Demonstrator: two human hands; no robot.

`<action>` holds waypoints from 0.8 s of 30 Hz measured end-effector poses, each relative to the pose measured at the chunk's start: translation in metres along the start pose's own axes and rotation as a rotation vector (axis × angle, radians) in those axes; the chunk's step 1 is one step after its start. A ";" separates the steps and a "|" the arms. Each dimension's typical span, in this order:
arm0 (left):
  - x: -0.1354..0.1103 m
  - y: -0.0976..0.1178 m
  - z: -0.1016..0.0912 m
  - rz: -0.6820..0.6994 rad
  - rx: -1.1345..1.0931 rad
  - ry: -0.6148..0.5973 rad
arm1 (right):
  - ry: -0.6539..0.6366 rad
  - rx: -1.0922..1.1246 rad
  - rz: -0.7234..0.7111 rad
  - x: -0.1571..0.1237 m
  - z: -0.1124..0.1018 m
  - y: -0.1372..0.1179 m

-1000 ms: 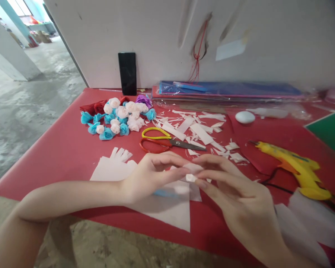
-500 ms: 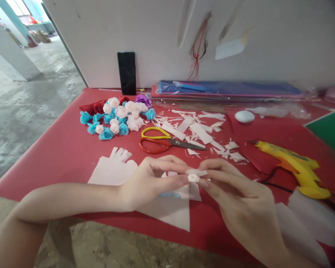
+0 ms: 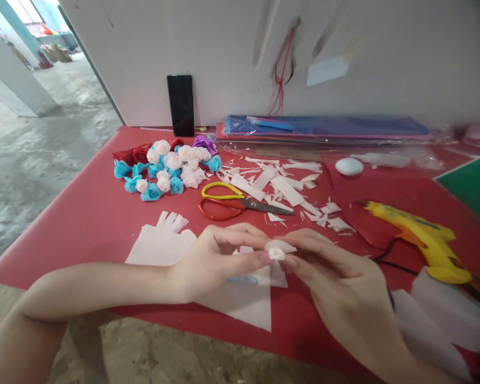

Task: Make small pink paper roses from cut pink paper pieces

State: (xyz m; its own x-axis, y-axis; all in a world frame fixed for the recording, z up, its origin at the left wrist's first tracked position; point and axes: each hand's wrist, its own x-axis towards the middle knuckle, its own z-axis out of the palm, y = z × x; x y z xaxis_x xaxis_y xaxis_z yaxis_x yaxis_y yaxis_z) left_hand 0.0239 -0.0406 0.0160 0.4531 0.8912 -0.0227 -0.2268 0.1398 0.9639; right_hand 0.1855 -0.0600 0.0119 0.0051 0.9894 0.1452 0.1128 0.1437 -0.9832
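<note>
Between my fingertips is a small white paper flower (image 3: 277, 254), tightly rolled at its core with a loose petal standing behind it. My left hand (image 3: 220, 261) pinches it from the left, thumb in front and fingers behind. From the right, my right hand (image 3: 344, 282) grips its other side with thumb and fingers. Beneath the hands lie pale paper sheets (image 3: 248, 306) and a small light-blue piece (image 3: 244, 279), partly covered. Beyond them rest scissors (image 3: 248, 204) with one yellow and one red handle.
Blue, white, red and purple paper flowers (image 3: 164, 165) cluster at the back left. White paper scraps (image 3: 284, 186) lie behind the scissors. A yellow glue gun (image 3: 420, 229) with a black cord lies right. A phone (image 3: 181, 105) leans on the wall near a white egg-shaped object (image 3: 349, 167).
My right fingers have shifted slightly on the flower, and its rear petal now stands wider and more exposed. My left hand stays almost still.
</note>
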 end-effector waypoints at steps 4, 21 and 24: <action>0.001 0.000 0.000 0.020 0.007 -0.006 | -0.021 0.047 -0.006 0.001 0.001 0.000; 0.008 -0.004 -0.007 0.093 0.073 -0.007 | -0.231 0.387 0.432 0.004 0.002 0.001; 0.007 -0.006 -0.008 0.150 0.087 -0.003 | -0.269 0.395 0.438 0.002 0.003 0.001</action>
State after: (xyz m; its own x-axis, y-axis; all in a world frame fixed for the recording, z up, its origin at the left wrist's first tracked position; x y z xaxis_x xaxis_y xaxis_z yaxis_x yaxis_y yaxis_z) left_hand 0.0215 -0.0317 0.0078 0.4224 0.8980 0.1235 -0.2165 -0.0324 0.9758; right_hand 0.1823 -0.0579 0.0113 -0.2873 0.9217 -0.2607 -0.2180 -0.3279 -0.9192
